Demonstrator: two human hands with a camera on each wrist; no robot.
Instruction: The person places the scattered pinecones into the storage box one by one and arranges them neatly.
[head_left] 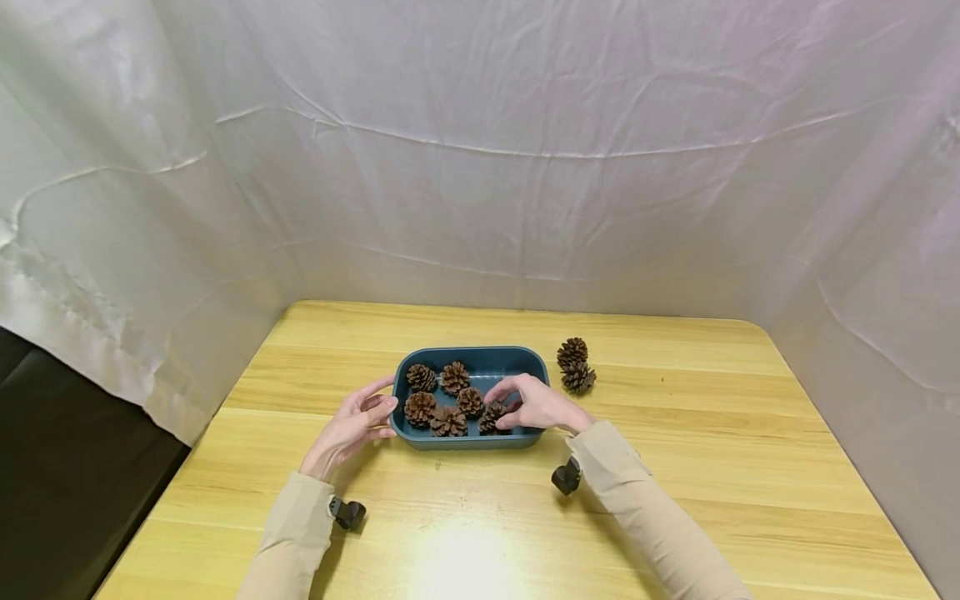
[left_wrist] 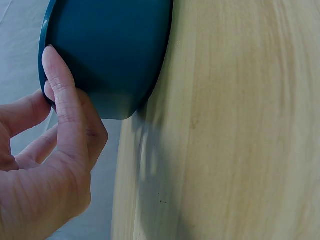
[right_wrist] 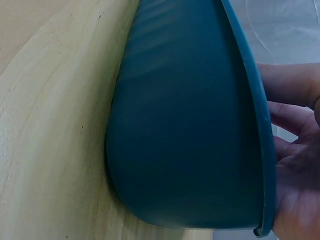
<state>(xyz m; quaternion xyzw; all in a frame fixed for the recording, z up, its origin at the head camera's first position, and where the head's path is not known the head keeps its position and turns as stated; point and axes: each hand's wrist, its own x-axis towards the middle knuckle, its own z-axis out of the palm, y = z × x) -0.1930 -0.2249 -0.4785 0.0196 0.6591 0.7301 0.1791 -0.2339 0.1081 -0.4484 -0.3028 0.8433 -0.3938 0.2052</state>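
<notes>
A dark blue, round-cornered plastic box (head_left: pixel 472 443) stands on the wooden table with several brown pine cones inside. My left hand (head_left: pixel 360 425) holds the box by its left end, fingertips at the rim (left_wrist: pixel 44 35). Reaching over the right end of the box, my right hand (head_left: pixel 536 404) has its thumb and fingers curved round a pine cone (head_left: pixel 491 417) near the front wall. Another pine cone (head_left: pixel 470 402) lies just left of that one. In the right wrist view the box wall (right_wrist: pixel 185 125) hides the fingertips and the cone.
Two more pine cones, one (head_left: pixel 572 353) behind the other (head_left: pixel 578 377), lie on the table (head_left: pixel 712 433) right of the box. A pale cloth (head_left: pixel 525 167) hangs behind and beside the table. Something black (head_left: pixel 67 467) is beyond the left table edge.
</notes>
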